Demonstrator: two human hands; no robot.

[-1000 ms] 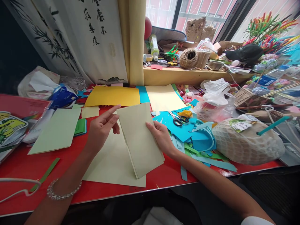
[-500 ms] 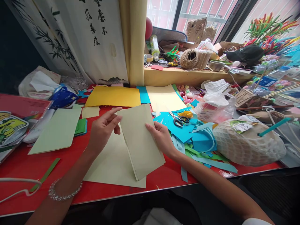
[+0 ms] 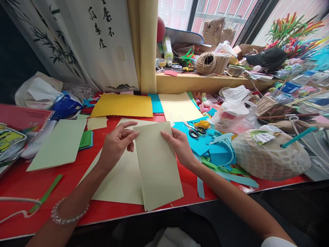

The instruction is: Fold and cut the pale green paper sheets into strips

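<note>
A folded sheet of pale green paper (image 3: 159, 168) is held up in front of me, its layers slightly apart along the left edge. My right hand (image 3: 181, 145) grips its upper right edge, thumb on the front and fingers behind. At the upper left corner, my left hand (image 3: 119, 142) pinches the paper with its thumb, the index finger stretched above it. Beneath lies a larger pale green sheet (image 3: 119, 181) flat on the red table (image 3: 102, 216), partly covered by the folded one and by my left forearm.
Another folded green sheet (image 3: 58, 144) lies left, by small green papers (image 3: 86, 140) and a green strip (image 3: 47, 192). Yellow paper (image 3: 122, 105) and cream paper (image 3: 180, 106) lie behind. Scissors (image 3: 194, 132) rest on blue scraps (image 3: 195, 144) at right, near a net-wrapped coconut (image 3: 269, 154).
The folded paper has turned more upright and come slightly lower and nearer. Both hands have shifted a little right and down with it.
</note>
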